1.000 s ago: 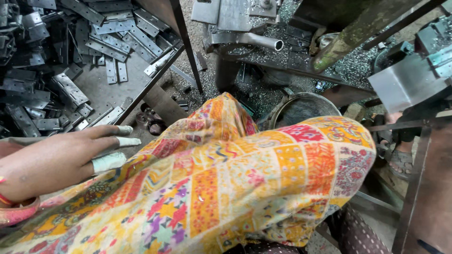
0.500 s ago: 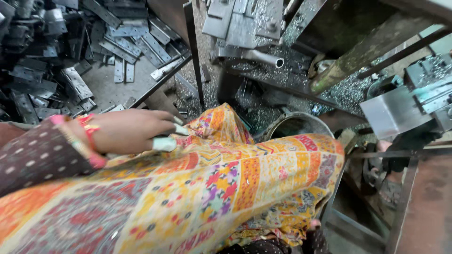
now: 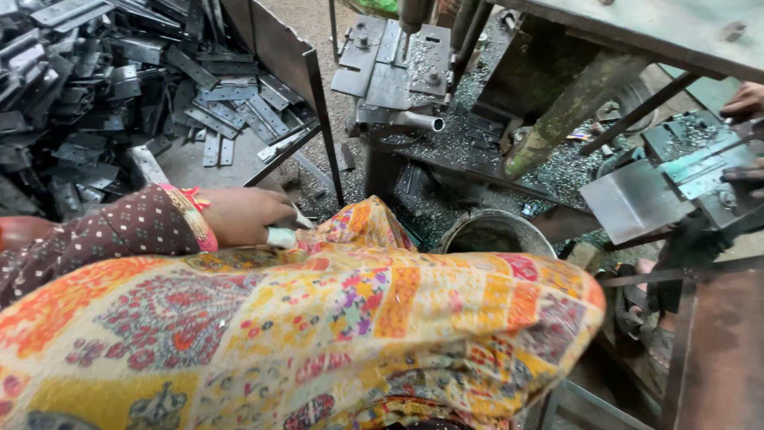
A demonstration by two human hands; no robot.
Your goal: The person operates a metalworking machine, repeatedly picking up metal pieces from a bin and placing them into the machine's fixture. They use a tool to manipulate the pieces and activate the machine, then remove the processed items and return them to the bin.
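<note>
My left hand (image 3: 243, 216) lies on a bright patterned cloth (image 3: 318, 334) that covers my lap and knee. Its fingers, wrapped in white tape, are curled down onto the cloth's upper edge near the knee. A dark dotted sleeve with a red-and-yellow cuff (image 3: 187, 215) covers the forearm. My right hand is out of view.
A heap of flat grey metal plates (image 3: 95, 87) fills a metal tray at the upper left. A drill-press table (image 3: 398, 72) strewn with metal chips stands ahead, with a round metal bucket (image 3: 493, 235) below it. Another person's hands (image 3: 746, 103) work on a metal piece (image 3: 637, 207) at the right edge.
My left hand has gone from flat with fingers stretched out to curled on the cloth's edge, moving right towards the knee. The view has shifted, so more of the cloth shows.
</note>
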